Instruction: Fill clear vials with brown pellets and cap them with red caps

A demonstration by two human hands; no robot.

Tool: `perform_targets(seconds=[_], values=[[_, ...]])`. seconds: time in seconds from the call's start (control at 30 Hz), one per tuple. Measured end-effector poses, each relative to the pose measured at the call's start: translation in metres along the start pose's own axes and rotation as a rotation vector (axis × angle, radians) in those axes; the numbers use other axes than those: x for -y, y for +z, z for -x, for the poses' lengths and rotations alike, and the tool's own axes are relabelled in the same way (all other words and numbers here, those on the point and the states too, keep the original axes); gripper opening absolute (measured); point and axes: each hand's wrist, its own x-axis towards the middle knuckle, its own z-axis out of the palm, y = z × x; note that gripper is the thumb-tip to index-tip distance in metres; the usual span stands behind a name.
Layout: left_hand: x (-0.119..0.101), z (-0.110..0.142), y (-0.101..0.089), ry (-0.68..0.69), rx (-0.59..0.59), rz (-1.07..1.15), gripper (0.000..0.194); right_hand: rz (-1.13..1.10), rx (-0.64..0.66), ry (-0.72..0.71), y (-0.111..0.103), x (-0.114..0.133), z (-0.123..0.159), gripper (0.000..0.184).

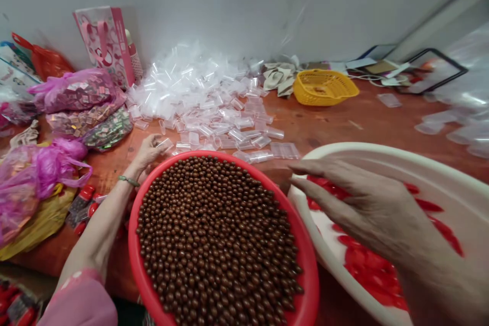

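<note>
Head camera looks down at two hands, well apart. One red bowl (133,244) sits between them, full of brown beads (217,234), too many to count. Left hand (147,155) curls at the bowl's upper left edge, fingers (156,140) by one clear plastic tube (165,143) — I cannot tell if they grip it. Right hand (355,204) hangs open over one white tub (382,150) of red pieces (367,270), fingertips just past the bowl's right edge. A big heap of clear tubes (191,91) lies upper middle, and one yellow basket (324,86) sits upper right on the wood table (317,125) — a strip of bare wood lies between them and the tub.
</note>
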Motion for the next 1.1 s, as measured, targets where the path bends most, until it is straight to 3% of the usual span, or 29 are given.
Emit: perform_targets(seconds=[0.17, 0.27, 0.4, 0.47, 0.53, 0.7, 0.77, 0.87, 1.1], values=[[-0.055, 0.049, -0.020, 0.043, 0.051, 0.100, 0.076, -0.215, 0.083, -0.199, 0.024, 0.042, -0.044, 0.017], [-0.087, 0.085, -0.012, 0.026, 0.216, 0.199, 0.090, -0.113, 0.107, -0.358, 0.042, 0.066, -0.063, 0.024], [-0.110, 0.119, 0.008, 0.003, 0.311, 0.260, 0.094, 0.039, 0.270, -0.485, 0.056, 0.091, -0.065, 0.034], [-0.111, 0.128, 0.014, -0.005, 0.363, 0.288, 0.094, 0.100, 0.346, -0.491, 0.054, 0.096, -0.058, 0.041], [-0.108, 0.134, 0.017, 0.009, 0.378, 0.278, 0.084, 0.163, 0.435, -0.478, 0.049, 0.093, -0.050, 0.036], [-0.088, 0.148, 0.018, 0.215, 0.183, -0.111, 0.040, 0.329, 0.726, -0.308, 0.042, 0.068, -0.041, 0.020], [-0.078, 0.153, 0.021, 0.259, 0.147, -0.327, 0.040, 0.329, 0.800, -0.253, 0.047, 0.063, -0.041, 0.021], [-0.065, 0.157, 0.030, 0.289, 0.196, -0.476, 0.048, 0.257, 0.854, -0.252, 0.061, 0.067, -0.041, 0.025], [-0.068, 0.164, 0.045, 0.131, 0.252, -0.337, 0.046, -0.026, 0.880, -0.255, 0.084, 0.071, -0.034, 0.019]])
